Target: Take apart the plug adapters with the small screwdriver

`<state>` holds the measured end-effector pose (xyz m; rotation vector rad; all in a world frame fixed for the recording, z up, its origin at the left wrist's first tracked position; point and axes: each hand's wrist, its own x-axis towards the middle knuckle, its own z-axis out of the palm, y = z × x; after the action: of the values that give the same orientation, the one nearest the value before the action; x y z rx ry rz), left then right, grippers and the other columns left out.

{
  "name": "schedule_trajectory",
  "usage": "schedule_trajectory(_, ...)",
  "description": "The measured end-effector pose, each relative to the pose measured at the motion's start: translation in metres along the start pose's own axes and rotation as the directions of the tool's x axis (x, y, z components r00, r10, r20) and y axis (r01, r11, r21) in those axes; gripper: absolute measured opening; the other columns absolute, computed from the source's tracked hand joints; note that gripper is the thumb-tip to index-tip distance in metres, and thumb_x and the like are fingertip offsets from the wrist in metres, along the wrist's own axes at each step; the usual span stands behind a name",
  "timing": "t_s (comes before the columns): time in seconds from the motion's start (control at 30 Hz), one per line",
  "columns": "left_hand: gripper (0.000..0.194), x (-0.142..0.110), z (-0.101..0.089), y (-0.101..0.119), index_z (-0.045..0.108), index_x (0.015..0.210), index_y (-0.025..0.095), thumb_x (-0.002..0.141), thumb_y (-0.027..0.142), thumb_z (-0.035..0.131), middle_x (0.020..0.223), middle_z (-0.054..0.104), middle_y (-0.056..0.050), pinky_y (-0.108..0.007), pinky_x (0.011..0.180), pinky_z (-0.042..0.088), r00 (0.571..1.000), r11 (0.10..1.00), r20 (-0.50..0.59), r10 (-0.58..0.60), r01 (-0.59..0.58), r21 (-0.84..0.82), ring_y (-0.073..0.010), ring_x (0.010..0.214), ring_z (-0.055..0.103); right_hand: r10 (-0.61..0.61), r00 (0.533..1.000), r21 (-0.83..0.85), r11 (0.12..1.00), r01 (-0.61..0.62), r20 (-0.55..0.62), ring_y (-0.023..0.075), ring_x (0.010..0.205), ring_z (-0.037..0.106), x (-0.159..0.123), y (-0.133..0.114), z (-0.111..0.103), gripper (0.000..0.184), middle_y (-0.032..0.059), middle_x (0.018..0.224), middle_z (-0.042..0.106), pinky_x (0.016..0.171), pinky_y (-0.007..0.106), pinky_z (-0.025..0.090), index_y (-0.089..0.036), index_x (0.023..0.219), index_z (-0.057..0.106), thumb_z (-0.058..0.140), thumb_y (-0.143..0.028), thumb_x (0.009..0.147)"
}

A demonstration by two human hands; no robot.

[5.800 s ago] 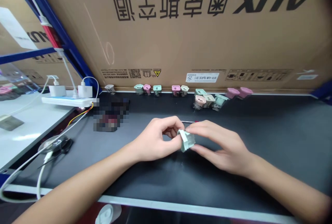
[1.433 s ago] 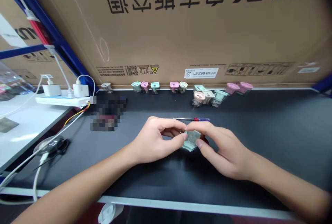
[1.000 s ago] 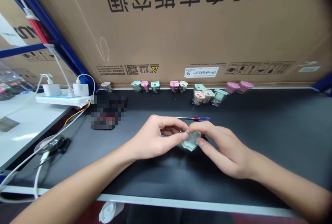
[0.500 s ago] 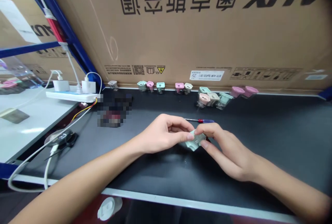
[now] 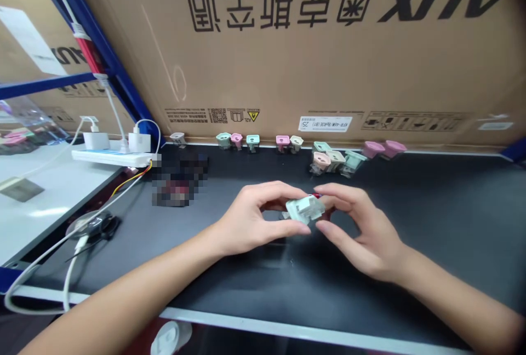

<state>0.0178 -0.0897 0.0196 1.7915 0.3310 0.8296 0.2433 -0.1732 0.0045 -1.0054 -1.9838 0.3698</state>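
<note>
My left hand (image 5: 257, 215) and my right hand (image 5: 361, 229) meet over the black mat (image 5: 431, 223), both pinching a small pale green plug adapter (image 5: 303, 209). The left thumb and fingers grip its left side. The right fingertips close on its right side, the palm turned toward me. The adapter is lifted a little off the mat and tilted. A bit of red shows just behind it, mostly hidden by my fingers.
Several small pink, green and cream adapters (image 5: 329, 158) line the foot of the large cardboard box (image 5: 312, 48). A white power strip (image 5: 110, 156) with chargers sits left on a white table (image 5: 36, 207). Cables (image 5: 53, 267) trail over the mat's front left edge.
The adapter has been raised off the mat and turned, its pale face now toward me. My right fingers have opened out around it, and the screwdriver behind is now covered.
</note>
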Motion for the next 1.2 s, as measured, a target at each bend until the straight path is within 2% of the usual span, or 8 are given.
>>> schedule_trajectory(0.13,0.038,0.001,-0.005,0.002,0.074,0.111,0.015,0.076,0.022,0.087,0.109,0.073,-0.01,-0.026,0.086,0.058,0.973,0.955,0.006,0.231,-0.228,0.188,-0.0175,0.099,0.069,-0.063,0.988,-0.062,0.997,0.054,-0.144,0.0178,0.081,0.064,0.0,0.001,-0.006,0.05,0.0022,0.094,0.064,0.078,0.034,0.055,-0.028,0.137,0.048,0.064,-0.011,0.092)
schedule_trajectory(0.27,0.041,0.003,-0.008,0.003,0.073,0.112,0.015,0.075,0.024,0.088,0.108,0.074,-0.011,-0.029,0.086,0.059,0.94,0.9,0.038,0.338,-0.335,0.279,-0.0184,0.097,0.07,-0.072,0.973,-0.22,0.975,0.023,-0.218,0.0168,0.076,0.064,0.007,0.008,-0.02,0.034,0.0016,0.09,0.066,0.072,0.031,0.053,-0.026,0.123,0.057,0.064,-0.013,0.093)
schedule_trajectory(0.43,0.042,0.005,-0.012,0.004,0.075,0.108,0.013,0.071,0.027,0.091,0.099,0.076,-0.011,-0.027,0.08,0.059,0.916,0.856,0.06,0.397,-0.393,0.335,-0.0171,0.088,0.07,0.039,0.989,-0.368,0.926,-0.091,-0.145,0.0151,0.07,0.063,0.02,0.024,-0.035,0.002,0.0013,0.088,0.069,0.067,0.029,0.05,-0.023,0.096,0.064,0.064,-0.022,0.095)
schedule_trajectory(0.6,0.041,0.005,-0.013,0.007,0.075,0.104,0.013,0.07,0.028,0.092,0.095,0.077,-0.01,-0.026,0.077,0.058,0.915,0.855,0.048,0.402,-0.394,0.337,-0.0162,0.083,0.07,0.081,0.995,-0.323,0.942,-0.095,-0.058,0.0154,0.073,0.062,0.021,0.028,-0.035,0.005,0.0008,0.086,0.067,0.068,0.029,0.049,-0.023,0.093,0.065,0.062,-0.024,0.097)
schedule_trajectory(0.73,0.04,0.004,-0.013,0.008,0.076,0.101,0.012,0.069,0.03,0.092,0.092,0.076,-0.009,-0.025,0.074,0.058,0.944,0.906,0.0,0.331,-0.318,0.28,-0.0156,0.08,0.069,0.034,0.999,-0.294,0.955,-0.035,-0.007,0.0152,0.075,0.063,0.018,0.023,-0.03,0.005,0.0016,0.09,0.068,0.07,0.029,0.051,-0.023,0.101,0.064,0.062,-0.021,0.097)
schedule_trajectory(0.87,0.039,0.001,-0.01,0.007,0.071,0.107,0.015,0.074,0.028,0.088,0.093,0.074,-0.006,-0.023,0.077,0.06,0.993,0.994,-0.059,0.099,-0.096,0.049,-0.0132,0.079,0.069,-0.041,0.998,-0.278,0.96,0.026,-0.051,0.0154,0.076,0.065,0.014,0.012,-0.024,0.023,0.0019,0.093,0.068,0.072,0.029,0.053,-0.023,0.115,0.06,0.066,-0.019,0.093)
schedule_trajectory(1.03,0.035,0.0,-0.006,0.002,0.058,0.114,0.019,0.087,0.03,0.077,0.096,0.07,-0.004,-0.019,0.071,0.057,0.993,0.959,0.031,-0.11,0.114,-0.259,-0.0107,0.078,0.068,-0.115,0.993,-0.191,0.975,0.111,-0.012,0.0167,0.079,0.066,0.01,-0.007,-0.016,0.039,0.0042,0.101,0.069,0.075,0.03,0.055,-0.024,0.126,0.057,0.072,-0.019,0.09)
schedule_trajectory(1.2,0.029,-0.001,-0.006,0.002,0.058,0.104,0.017,0.089,0.035,0.074,0.085,0.066,-0.002,-0.02,0.064,0.052,0.983,0.965,0.087,-0.163,0.177,-0.195,-0.0102,0.069,0.064,-0.084,0.996,-0.139,0.987,0.085,0.018,0.0185,0.081,0.068,0.012,-0.011,-0.013,0.039,0.0047,0.102,0.071,0.076,0.032,0.057,-0.025,0.126,0.059,0.072,-0.02,0.09)
